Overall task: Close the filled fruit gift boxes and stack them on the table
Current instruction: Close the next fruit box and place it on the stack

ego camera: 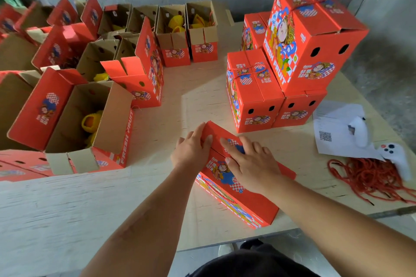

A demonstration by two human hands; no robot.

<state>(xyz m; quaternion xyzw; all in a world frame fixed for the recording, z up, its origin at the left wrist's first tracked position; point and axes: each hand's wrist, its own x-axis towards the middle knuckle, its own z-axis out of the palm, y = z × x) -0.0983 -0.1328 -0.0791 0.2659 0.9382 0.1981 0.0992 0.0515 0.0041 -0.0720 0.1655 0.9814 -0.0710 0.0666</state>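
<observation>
Both hands, left [191,150] and right [249,164], press flat (fingers straight) on the red box [245,200] lid beneath.

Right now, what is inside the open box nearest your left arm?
The open box holds fruit in yellow foam nets, one orange piece showing. Its walls and flaps hide the rest, so I cannot count them.
</observation>
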